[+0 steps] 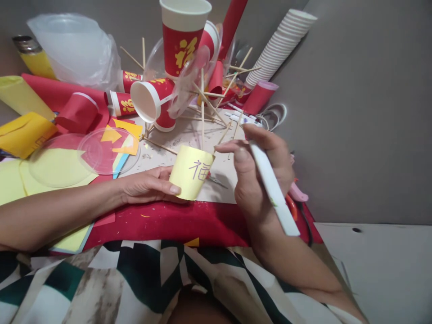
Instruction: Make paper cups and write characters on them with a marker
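My left hand [148,184] grips a small pale yellow paper cup [191,173] lying on its side, with a character written on it in purple ink. My right hand [259,171] is closed around a white marker pen [275,195], its tip close to the cup's rim. Both hands rest over a beige board [189,135] on red paper [175,222].
Behind the cup stands a structure of red paper cups [180,40] and wooden sticks [209,105]. A tall stack of white cups [280,47] leans at the back right. Clear plastic lids [108,150], yellow and red paper sheets and a plastic bag [74,47] lie to the left.
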Demonstrator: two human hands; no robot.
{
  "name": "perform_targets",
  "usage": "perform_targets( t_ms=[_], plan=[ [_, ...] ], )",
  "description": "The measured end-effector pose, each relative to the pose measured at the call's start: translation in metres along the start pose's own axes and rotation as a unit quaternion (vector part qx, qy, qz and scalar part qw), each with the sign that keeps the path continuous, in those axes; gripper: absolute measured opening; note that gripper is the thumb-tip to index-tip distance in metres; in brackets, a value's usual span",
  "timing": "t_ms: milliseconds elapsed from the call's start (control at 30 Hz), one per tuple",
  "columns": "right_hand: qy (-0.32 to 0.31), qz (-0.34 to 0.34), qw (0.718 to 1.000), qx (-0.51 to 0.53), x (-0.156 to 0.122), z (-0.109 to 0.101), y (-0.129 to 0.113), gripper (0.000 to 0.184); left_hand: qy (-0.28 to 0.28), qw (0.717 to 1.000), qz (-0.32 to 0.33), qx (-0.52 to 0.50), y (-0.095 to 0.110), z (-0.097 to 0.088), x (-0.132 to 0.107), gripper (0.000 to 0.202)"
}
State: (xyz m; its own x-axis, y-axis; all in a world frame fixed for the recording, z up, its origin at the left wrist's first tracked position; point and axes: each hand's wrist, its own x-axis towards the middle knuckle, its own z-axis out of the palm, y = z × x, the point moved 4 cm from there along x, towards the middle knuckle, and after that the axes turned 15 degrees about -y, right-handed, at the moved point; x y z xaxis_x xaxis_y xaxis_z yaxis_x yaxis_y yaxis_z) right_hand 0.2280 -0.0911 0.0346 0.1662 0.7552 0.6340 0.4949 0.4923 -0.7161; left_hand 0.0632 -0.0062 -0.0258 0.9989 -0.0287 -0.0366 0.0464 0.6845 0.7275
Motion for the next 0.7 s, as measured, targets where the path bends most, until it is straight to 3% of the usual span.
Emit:
perform_targets(
  t_ms=[133, 433, 700],
  plan=[
    [-0.061, 0.034, 0.997, 0.036, 0.001, 0.003, 0.01, 0.029, -0.007, 1.0, -0.011, -0.005, -0.003, -0.002, 0.0, 0.055],
    [-0.105, 0.07, 0.991, 0.037, 0.002, 0.005, 0.019, 0.031, -0.01, 1.0, -0.028, -0.008, -0.006, -0.005, -0.001, 0.053],
    [-0.085, 0.091, 0.988, 0.091, 0.001, 0.003, 0.023, 0.03, -0.005, 0.999, -0.031, -0.024, -0.005, -0.005, -0.001, 0.062]
  ],
)
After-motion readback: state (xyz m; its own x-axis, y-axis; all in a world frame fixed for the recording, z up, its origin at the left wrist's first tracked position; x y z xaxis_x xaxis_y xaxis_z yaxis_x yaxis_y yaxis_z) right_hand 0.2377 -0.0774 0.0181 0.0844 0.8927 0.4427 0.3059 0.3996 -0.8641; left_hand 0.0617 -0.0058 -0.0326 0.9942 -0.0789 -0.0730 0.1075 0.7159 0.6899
